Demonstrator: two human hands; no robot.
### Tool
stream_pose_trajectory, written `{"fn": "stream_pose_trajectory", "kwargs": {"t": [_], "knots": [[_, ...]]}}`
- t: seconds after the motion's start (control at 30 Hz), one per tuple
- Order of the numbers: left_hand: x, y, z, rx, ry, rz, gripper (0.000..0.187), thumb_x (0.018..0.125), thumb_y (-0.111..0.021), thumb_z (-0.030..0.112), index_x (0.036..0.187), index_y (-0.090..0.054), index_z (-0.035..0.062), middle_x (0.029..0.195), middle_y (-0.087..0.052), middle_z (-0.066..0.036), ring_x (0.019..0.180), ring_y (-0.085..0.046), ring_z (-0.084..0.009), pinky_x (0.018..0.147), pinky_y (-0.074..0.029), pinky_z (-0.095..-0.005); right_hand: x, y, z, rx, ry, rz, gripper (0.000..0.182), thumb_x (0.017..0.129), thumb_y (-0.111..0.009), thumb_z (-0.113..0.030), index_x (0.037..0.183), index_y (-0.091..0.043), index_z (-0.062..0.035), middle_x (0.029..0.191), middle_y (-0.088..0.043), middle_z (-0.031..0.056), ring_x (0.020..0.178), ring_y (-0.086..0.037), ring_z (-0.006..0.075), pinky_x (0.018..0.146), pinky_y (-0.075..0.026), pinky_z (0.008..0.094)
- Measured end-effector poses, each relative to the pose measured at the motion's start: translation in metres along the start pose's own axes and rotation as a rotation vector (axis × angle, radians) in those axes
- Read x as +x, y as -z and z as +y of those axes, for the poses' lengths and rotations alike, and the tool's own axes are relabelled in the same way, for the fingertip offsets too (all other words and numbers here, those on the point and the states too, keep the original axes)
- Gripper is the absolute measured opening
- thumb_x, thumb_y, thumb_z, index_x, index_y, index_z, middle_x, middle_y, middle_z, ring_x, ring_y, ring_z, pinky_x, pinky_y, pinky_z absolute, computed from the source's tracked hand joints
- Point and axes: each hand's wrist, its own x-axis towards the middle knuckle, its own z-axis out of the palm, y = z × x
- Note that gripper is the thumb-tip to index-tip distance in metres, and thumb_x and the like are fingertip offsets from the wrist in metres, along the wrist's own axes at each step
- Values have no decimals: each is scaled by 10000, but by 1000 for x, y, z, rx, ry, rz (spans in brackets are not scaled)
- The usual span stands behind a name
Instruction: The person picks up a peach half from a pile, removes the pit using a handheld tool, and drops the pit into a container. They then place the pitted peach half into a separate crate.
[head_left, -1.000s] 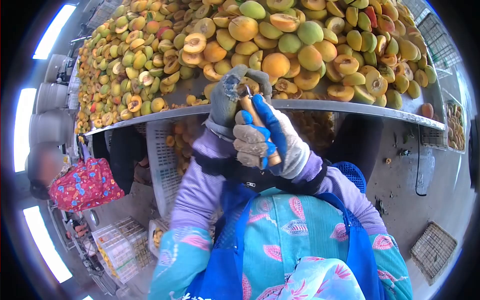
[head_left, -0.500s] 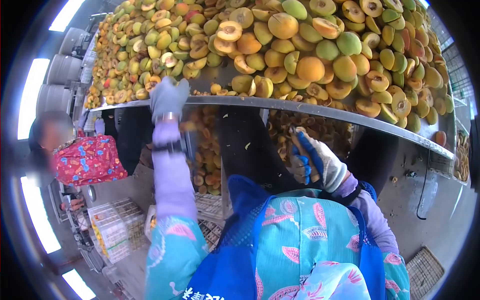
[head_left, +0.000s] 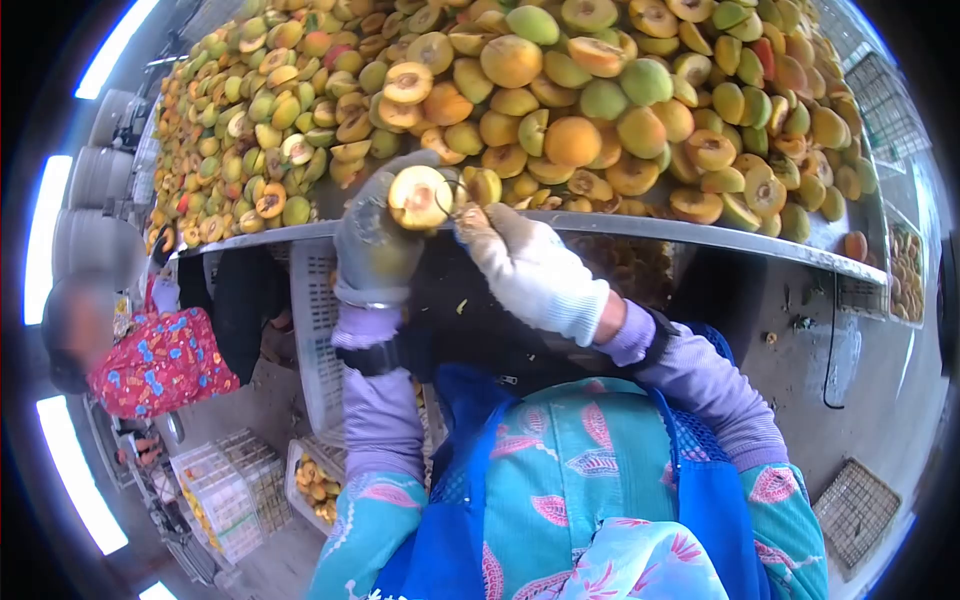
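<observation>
My left hand point(head_left: 378, 238), in a grey glove, grips an apricot half point(head_left: 418, 198) with its pale cut face turned up. In my right hand point(head_left: 535, 268), gloved in white, is a pitting tool point(head_left: 453, 196); its thin curved metal loop stands right at the right edge of the apricot half. The fingers hide most of its handle. Both hands are together over the near metal edge of the table point(head_left: 620, 222). Just beyond them lies a large heap of apricots point(head_left: 570, 140), many of them cut in half.
At the left, another person in a red patterned garment point(head_left: 180, 365) works at the same table. A white crate point(head_left: 318, 340) stands below the table edge, and a crate of fruit point(head_left: 318, 485) sits on the floor. An empty-looking basket point(head_left: 857, 510) lies at the lower right.
My left hand has come back from the table edge and now holds an apricot half. My right hand has risen from below the edge, bringing the pitting tool to the fruit.
</observation>
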Motion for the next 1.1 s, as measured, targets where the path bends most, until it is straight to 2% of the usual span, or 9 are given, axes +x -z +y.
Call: {"fn": "stream_pose_trajectory", "kwargs": {"t": [0.1, 0.23, 0.37, 0.47, 0.7, 0.8, 0.97, 1.03, 1.1], "knots": [[-7, -34, 24, -938, 312, -12, 305, 993, -485, 243, 1070, -640, -7, 923, -705, -127, 834, -677, -189, 774, -546, -295, -4, -1, 10, 18, -23, 34, 487, 1016, -390, -437, 977, -567, 15, 819, -632, 262, 831, -615, 447, 735, -478, 475], [-5, -52, 27, -794, 302, 31, 416, 1025, -401, 307, 1021, -640, -34, 848, -687, -128, 759, -664, -182, 722, -549, -296, -13, 2, 15, 78, -70, 44, 503, 1019, -369, -433, 1018, -572, 27, 891, -636, 288, 903, -605, 465, 798, -470, 494], [-4, -50, 43, -665, 282, -29, 210, 887, -591, 236, 963, -621, 43, 786, -680, -65, 753, -668, -163, 699, -538, -309, -23, -2, 17, 50, -68, 53, 499, 1009, -391, -451, 978, -568, 14, 799, -643, 224, 781, -640, 390, 700, -492, 460], [2, -54, 41, -713, 235, -59, 282, 936, -543, 274, 950, -640, 10, 755, -670, -84, 710, -657, -172, 672, -530, -304, -30, -6, 15, 782, -269, -89, 496, 987, -408, -548, 881, -528, -79, 574, -496, 41, 396, -436, 125, 358, -349, 246], [10, -63, 34, -835, 217, -241, 469, 1002, -420, 344, 951, -653, -60, 742, -653, -136, 641, -614, -174, 605, -510, -281, -33, 5, -2, 838, -440, -143, 558, 961, -393, -627, 840, -504, -94, 522, -443, 18, 367, -420, 133, 320, -321, 258], [6, -66, 37, -1072, 343, -288, 382, 991, -429, 285, 1061, -597, -51, 835, -653, -143, 654, -600, -171, 621, -513, -282, -30, 0, 26, 1739, -376, -632, 500, 962, -429, -593, 865, -513, -109, 540, -419, -8, 390, -374, 121, 390, -328, 288], [-2, -74, 12, -1647, 715, -176, 498, 1020, -391, 415, 1101, -596, -32, 838, -648, -128, 692, -592, -208, 641, -503, -279, -36, 4, 28, 1933, -367, -842, 462, 988, -421, -532, 871, -503, -92, 544, -416, -19, 399, -373, 111, 426, -325, 293], [-25, -31, 11, -1779, 659, 11, 287, 984, -481, 252, 1016, -628, 8, 862, -650, -98, 730, -576, -198, 651, -496, -310, -53, 11, 17, 1905, -329, -792, 447, 984, -441, -528, 858, -501, -104, 522, -397, -22, 398, -373, 114, 388, -318, 275], [-31, 24, 0, -1132, 812, 216, 310, 976, -499, 275, 984, -637, -3, 793, -635, -82, 685, -563, -188, 604, -467, -314, -58, 31, 52, 1752, -397, -678, 450, 964, -477, -551, 862, -503, -113, 550, -418, -17, 417, -377, 123, 407, -327, 292]]}}
